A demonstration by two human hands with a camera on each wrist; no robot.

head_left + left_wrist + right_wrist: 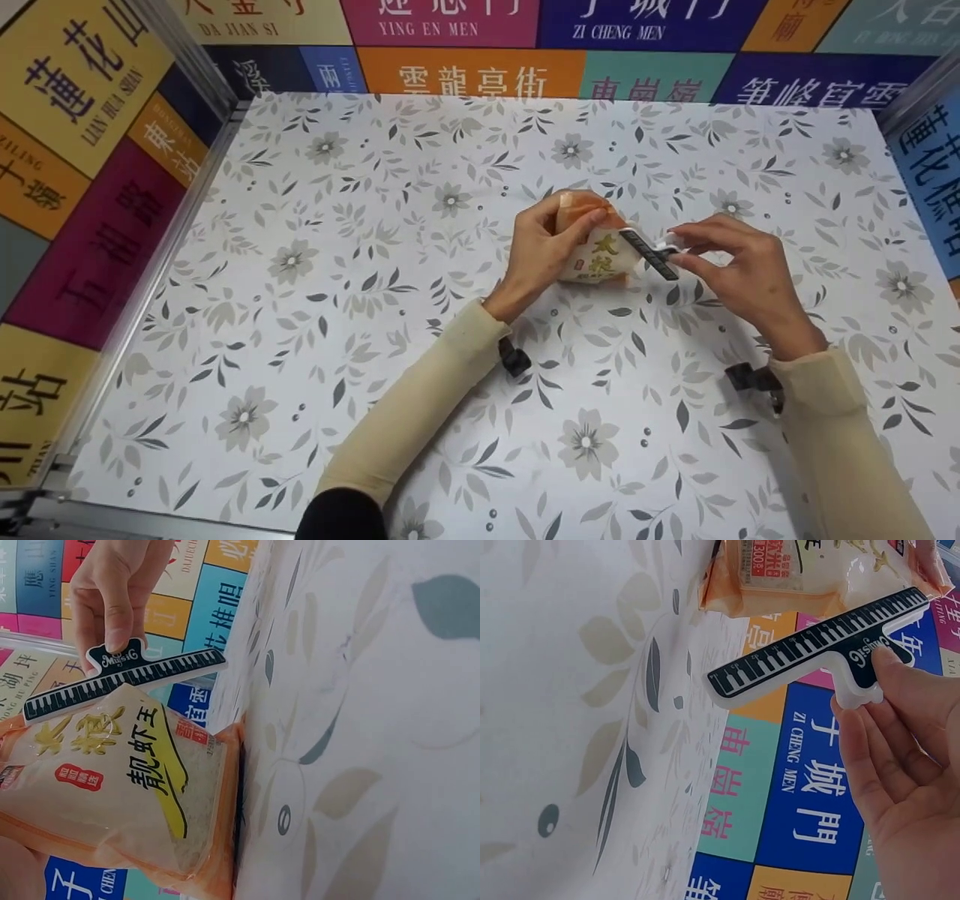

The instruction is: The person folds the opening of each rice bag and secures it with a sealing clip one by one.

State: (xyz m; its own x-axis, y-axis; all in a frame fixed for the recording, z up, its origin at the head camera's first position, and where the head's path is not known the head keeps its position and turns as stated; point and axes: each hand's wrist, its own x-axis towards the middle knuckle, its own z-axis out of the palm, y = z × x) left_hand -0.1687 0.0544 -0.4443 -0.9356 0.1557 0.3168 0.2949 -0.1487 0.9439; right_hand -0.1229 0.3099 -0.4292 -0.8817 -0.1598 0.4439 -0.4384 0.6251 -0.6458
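Observation:
Near the right of the table my left hand (546,240) grips a small orange-and-cream bag of rice (596,262), the thumb lying across its upper part. Chinese lettering covers the bag's front (112,772). Between thumb and fingers my right hand (739,262) pinches the handle of a long sealing clip (649,253). Black and white piano keys and the word "Music" mark the clip (817,649). It lies along the bag's end, overlapping that edge in the left wrist view; whether its jaws hold the plastic I cannot tell.
Under both hands spreads a white table (360,450) with a grey flower and leaf pattern. Colourful panels (472,71) with place names stand along the back and sides. A metal rail (142,277) runs down the left edge. Dark camera mounts (516,358) sit at both wrists.

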